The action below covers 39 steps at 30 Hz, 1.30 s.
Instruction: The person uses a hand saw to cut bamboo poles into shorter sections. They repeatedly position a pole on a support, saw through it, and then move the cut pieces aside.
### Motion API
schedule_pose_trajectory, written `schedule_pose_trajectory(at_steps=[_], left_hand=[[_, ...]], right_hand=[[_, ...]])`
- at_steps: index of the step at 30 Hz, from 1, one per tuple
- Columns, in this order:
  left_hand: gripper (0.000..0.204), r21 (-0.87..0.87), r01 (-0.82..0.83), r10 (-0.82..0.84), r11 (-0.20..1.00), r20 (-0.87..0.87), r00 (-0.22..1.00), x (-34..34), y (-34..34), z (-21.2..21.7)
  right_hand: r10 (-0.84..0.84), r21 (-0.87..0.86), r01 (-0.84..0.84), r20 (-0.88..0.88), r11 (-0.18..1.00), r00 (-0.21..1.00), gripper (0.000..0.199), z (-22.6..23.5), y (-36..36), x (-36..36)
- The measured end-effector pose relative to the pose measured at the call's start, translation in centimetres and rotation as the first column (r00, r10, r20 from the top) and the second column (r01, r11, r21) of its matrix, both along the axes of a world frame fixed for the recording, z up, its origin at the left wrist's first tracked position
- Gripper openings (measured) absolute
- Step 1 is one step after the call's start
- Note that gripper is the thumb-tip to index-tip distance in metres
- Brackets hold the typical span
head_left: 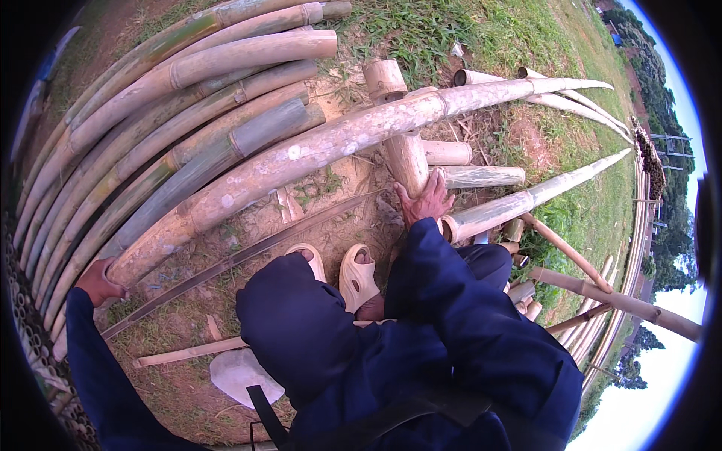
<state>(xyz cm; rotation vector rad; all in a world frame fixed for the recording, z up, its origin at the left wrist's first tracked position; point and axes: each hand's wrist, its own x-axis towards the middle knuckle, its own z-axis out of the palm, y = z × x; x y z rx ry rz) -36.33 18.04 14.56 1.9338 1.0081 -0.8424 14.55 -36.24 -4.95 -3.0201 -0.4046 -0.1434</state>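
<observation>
A long, pale, blotchy bamboo pole [293, 152] runs from the lower left up toward the far right. Its near end is gripped by my left hand [100, 283], thumb along the lower side and fingers partly hidden. Across a short, thick bamboo piece [407, 161] the long pole lies, and that piece's other end [384, 77] shows beyond it. My right hand [426, 198] clasps the near end of the short piece, thumb on one side and fingers on the other. A long, dark, narrow strip [248, 256] lies on the ground beneath the pole.
Several cut bamboo poles [256, 49] lie stacked at the left. More short bamboo pieces [481, 177] and another long pole [492, 213] are at the right. A pole frame [613, 298] stands beyond my right arm. My sandals [356, 276] and a whitish sheet [244, 376] are close by.
</observation>
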Motion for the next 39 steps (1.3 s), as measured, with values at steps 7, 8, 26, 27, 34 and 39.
schedule_pose_trajectory(at_steps=[7,8,26,27,34,39], left_hand=[[0.082,0.637,0.263,-0.137,0.724,-0.24,0.961,-10.9,0.3,-11.1],[0.083,0.676,0.313,-0.137,0.667,-0.302,0.943,-10.3,-0.2,-11.3],[0.07,0.821,0.189,-0.592,0.539,0.21,0.778,40.8,-26.2,-11.7],[0.055,0.812,0.144,-0.568,0.566,0.257,0.782,41.2,-26.2,-12.3],[0.045,0.689,0.189,-0.566,0.699,0.373,0.735,41.0,-24.7,-11.7],[0.053,0.603,0.263,-0.574,0.753,0.408,0.71,37.6,-22.8,-7.2]], right_hand=[[0.188,0.279,-0.192,0.04,0.941,0.981,0.092,-0.8,-2.0,0.3],[0.203,0.278,-0.203,0.029,0.939,0.979,0.092,-0.8,-2.1,0.3],[-0.01,-0.101,0.012,0.021,0.995,1.0,0.105,1.5,1.4,0.1],[0.004,-0.116,-0.003,0.006,0.993,1.0,0.106,1.6,1.6,-0.1],[0.018,-0.236,-0.016,0.003,0.972,1.0,0.112,2.3,1.6,-0.1],[0.022,-0.251,-0.021,-0.001,0.968,1.0,0.109,1.5,1.2,-0.2]])
